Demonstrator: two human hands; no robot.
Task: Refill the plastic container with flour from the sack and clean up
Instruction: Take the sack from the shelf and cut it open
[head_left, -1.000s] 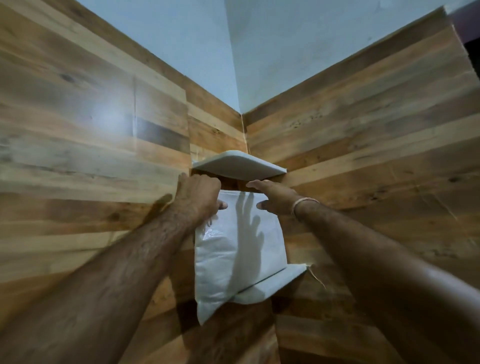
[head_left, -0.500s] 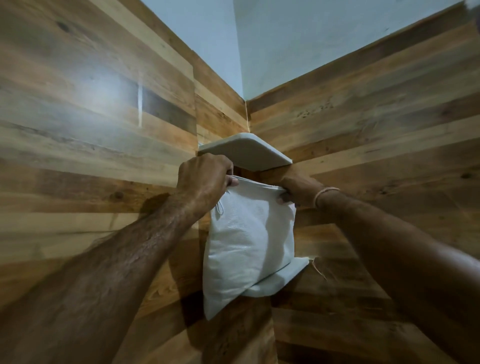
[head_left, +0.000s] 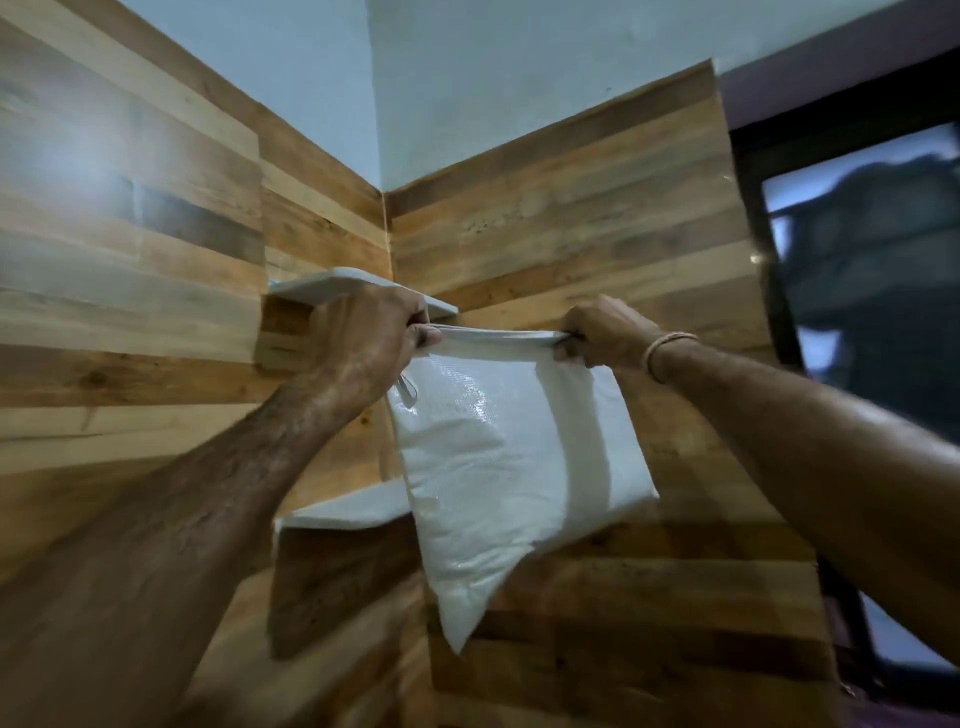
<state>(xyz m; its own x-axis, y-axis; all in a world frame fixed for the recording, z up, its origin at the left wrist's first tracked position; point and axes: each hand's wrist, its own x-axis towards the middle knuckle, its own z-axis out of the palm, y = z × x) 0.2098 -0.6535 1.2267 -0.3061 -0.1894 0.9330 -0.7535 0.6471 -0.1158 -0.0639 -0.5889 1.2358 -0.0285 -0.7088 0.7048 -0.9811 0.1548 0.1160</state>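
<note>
A white woven flour sack (head_left: 498, 467) hangs in the air in front of the wooden corner, tilted so one bottom corner points down. My left hand (head_left: 363, 338) grips its top left corner and my right hand (head_left: 602, 338) grips its top right corner, with the top edge stretched between them. The sack is off the lower white corner shelf (head_left: 353, 506) and hangs to the right of it. The plastic container is not in view.
An upper white corner shelf (head_left: 322, 291) sits just behind my left hand. Wood-panelled walls (head_left: 571, 234) meet in the corner behind the sack. A dark-framed window (head_left: 857, 312) stands at the right edge.
Both hands closed on the sack's top corners and lifted it off the lower shelf, out and to the right. The view swung right, bringing the window in.
</note>
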